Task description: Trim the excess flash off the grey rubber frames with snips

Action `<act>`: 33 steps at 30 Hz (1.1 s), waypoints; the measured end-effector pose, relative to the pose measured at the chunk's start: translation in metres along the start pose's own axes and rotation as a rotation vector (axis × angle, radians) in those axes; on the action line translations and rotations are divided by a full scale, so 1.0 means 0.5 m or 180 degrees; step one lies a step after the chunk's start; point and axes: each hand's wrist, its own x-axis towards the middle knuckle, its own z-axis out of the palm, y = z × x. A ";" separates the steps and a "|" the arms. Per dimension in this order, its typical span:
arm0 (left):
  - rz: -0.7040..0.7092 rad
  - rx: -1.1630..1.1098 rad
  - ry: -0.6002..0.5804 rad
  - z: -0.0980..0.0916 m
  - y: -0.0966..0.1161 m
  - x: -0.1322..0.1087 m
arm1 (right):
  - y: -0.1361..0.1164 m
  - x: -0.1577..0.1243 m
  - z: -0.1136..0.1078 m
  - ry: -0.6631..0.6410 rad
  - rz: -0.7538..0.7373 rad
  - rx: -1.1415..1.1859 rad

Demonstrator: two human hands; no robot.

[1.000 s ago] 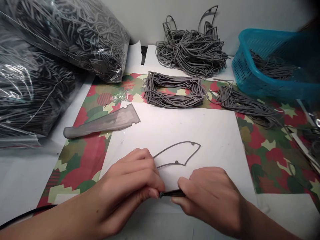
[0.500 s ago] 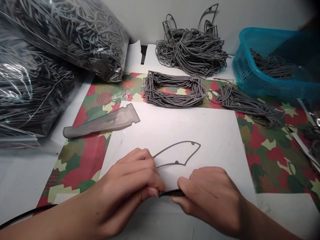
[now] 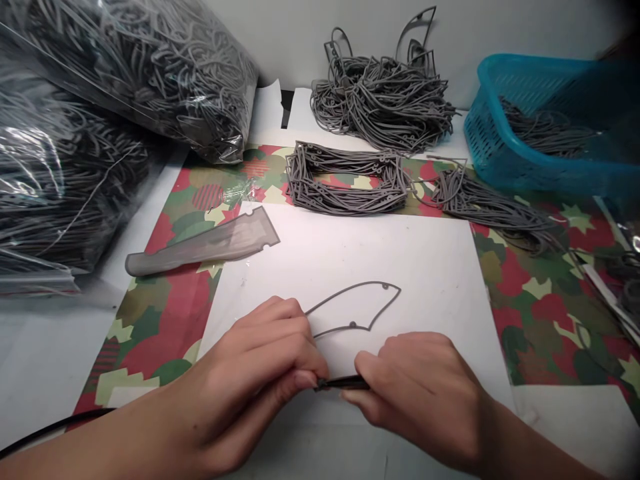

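A thin grey rubber gasket, shaped as a long loop with small round tabs, runs out from under my left hand over the white paper. My left hand is closed, thumb against fingers, pinching part of the gasket. My right hand is wrapped round slim dark tweezers. Their tips touch a small bit of dark grey material beside my left thumb. The rest of the tweezers is hidden in my right palm.
White paper lies on a camouflage-patterned mat. Behind it are a rectangular gasket stack, a tangled gasket heap and a loose bundle. A blue basket stands right; filled plastic bags and a translucent grey piece lie left.
Both hands stay almost in place. The tweezers' tips and my left thumb have shifted very slightly upward; the gasket loop lies nearly as before.
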 end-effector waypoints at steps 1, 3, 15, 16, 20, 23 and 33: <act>0.0000 0.0008 0.0001 -0.001 0.001 0.000 | 0.000 -0.002 0.001 -0.0022 0.0004 -0.0042; -0.0004 0.0008 -0.0017 -0.002 0.001 0.000 | 0.000 -0.005 0.002 -0.0057 0.0011 -0.0117; -0.0004 0.0039 0.0025 0.002 -0.003 -0.002 | 0.000 0.014 -0.010 0.0303 -0.0097 0.0285; 0.0014 0.0044 0.0029 0.002 -0.003 -0.002 | 0.000 0.016 -0.011 0.0362 -0.0107 0.0324; 0.0048 0.0057 0.0043 0.002 -0.005 0.001 | 0.000 0.021 -0.014 0.0414 -0.0140 0.0311; 0.0046 0.0088 0.0028 0.001 -0.005 -0.001 | 0.000 0.020 -0.015 0.0406 -0.0153 0.0288; 0.0061 0.0209 0.0064 0.004 -0.001 -0.002 | -0.002 0.013 -0.009 0.0305 -0.0137 0.0113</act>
